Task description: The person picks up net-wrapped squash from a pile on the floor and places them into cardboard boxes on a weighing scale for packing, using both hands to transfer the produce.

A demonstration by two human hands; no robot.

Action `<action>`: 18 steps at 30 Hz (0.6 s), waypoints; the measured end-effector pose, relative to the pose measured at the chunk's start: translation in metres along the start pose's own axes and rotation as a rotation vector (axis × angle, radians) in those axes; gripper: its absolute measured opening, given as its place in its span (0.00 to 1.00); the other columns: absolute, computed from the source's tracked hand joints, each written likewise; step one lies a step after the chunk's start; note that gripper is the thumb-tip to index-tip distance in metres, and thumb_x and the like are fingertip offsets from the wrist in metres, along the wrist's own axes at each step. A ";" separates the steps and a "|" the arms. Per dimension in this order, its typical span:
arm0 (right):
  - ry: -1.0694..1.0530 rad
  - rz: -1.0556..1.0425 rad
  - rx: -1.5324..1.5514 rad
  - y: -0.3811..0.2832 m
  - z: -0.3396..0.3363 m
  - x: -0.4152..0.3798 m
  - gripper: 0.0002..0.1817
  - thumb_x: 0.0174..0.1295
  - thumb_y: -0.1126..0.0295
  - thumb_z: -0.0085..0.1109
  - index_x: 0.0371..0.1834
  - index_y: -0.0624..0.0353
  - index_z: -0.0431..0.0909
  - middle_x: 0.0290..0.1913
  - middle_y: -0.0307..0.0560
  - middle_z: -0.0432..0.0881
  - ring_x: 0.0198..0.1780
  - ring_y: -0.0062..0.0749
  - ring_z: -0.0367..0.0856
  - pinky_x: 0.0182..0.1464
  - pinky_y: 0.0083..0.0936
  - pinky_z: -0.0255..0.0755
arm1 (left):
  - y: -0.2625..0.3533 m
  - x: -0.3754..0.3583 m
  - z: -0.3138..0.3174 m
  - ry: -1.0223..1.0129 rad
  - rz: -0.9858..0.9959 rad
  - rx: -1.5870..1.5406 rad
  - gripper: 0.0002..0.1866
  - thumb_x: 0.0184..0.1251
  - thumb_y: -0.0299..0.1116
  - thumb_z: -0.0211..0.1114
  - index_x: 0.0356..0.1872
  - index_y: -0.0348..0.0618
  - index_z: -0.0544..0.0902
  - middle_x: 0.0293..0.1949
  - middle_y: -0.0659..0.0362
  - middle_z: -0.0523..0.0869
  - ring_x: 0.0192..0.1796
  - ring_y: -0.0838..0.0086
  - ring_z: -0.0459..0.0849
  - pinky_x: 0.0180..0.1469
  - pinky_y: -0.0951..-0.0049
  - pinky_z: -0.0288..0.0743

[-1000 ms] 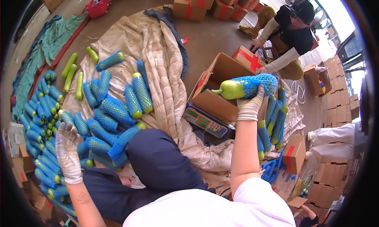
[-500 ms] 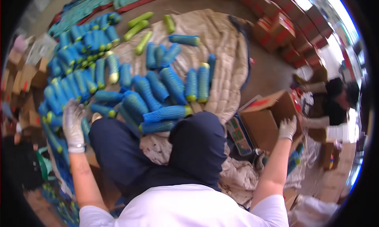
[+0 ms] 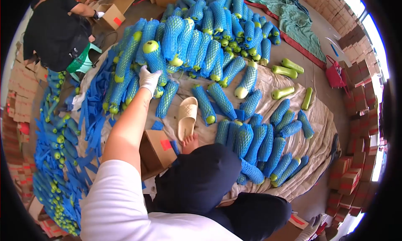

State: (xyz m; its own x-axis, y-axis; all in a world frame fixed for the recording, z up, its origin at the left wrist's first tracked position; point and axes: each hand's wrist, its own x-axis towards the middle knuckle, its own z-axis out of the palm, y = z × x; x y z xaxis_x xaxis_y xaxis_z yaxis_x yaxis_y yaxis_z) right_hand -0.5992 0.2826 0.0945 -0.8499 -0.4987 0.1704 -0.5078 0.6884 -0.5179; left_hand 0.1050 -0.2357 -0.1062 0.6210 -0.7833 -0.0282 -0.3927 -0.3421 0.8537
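My left hand (image 3: 149, 79), in a white glove, is stretched far forward to the pile. Its fingers close around a long green gourd (image 3: 155, 60) in a blue foam net sleeve, whose pale green end points away from me. More netted gourds (image 3: 194, 48) lie packed around it. At the lower right edge, my gloved right hand (image 3: 312, 227) is beside an open cardboard box (image 3: 293, 226); its fingers are too small and partly cut off to read. A smaller group of netted gourds (image 3: 257, 144) lies in front of my knees.
A small cardboard box (image 3: 157, 151) and a beige slipper (image 3: 187, 117) are near my foot. Several bare gourds (image 3: 284, 71) rest by the beige quilt (image 3: 312, 123). A co-worker in black (image 3: 54, 31) bends over a box (image 3: 111, 16). Stacked cartons (image 3: 360, 111) line the right.
My view has turned left. My left hand has reached forward from beside my knee onto a netted gourd in the pile. My right hand is now at the lower right edge, by the box.
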 end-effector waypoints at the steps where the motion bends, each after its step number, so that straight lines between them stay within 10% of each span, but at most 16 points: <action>1: -0.034 -0.241 -0.028 0.014 0.013 0.029 0.20 0.67 0.72 0.52 0.61 0.67 0.72 0.56 0.56 0.78 0.56 0.37 0.76 0.57 0.28 0.70 | -0.009 0.016 0.010 0.006 -0.015 -0.021 0.48 0.44 0.39 0.79 0.67 0.40 0.60 0.64 0.42 0.68 0.65 0.52 0.70 0.66 0.60 0.65; 4: -0.155 -0.420 0.128 -0.063 0.066 0.043 0.22 0.67 0.70 0.53 0.62 0.68 0.70 0.58 0.54 0.76 0.55 0.35 0.76 0.59 0.29 0.68 | 0.044 0.007 0.028 0.149 -0.276 0.079 0.54 0.40 0.39 0.81 0.69 0.42 0.56 0.66 0.43 0.65 0.66 0.52 0.68 0.67 0.59 0.64; 12: -0.519 -0.699 0.125 -0.302 0.195 0.000 0.25 0.53 0.81 0.54 0.58 0.63 0.73 0.55 0.53 0.78 0.57 0.41 0.76 0.62 0.33 0.66 | 0.000 0.030 0.048 0.333 -0.121 -0.041 0.53 0.37 0.44 0.81 0.64 0.40 0.57 0.59 0.43 0.71 0.61 0.53 0.72 0.65 0.60 0.65; 18: -0.799 -0.967 0.151 -0.394 0.258 -0.058 0.25 0.45 0.82 0.61 0.51 0.60 0.77 0.48 0.53 0.81 0.50 0.47 0.80 0.54 0.35 0.72 | 0.015 -0.016 -0.034 -0.372 0.054 -0.902 0.36 0.49 0.45 0.75 0.56 0.39 0.68 0.45 0.52 0.80 0.47 0.64 0.81 0.52 0.62 0.78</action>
State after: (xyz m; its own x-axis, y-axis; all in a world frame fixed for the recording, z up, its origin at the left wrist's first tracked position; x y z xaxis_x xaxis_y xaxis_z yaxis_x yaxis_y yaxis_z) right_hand -0.3139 -0.0955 0.0726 0.2079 -0.9781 0.0070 -0.8066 -0.1754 -0.5645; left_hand 0.1124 -0.2102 -0.0754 0.3028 -0.9530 -0.0072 0.3482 0.1036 0.9317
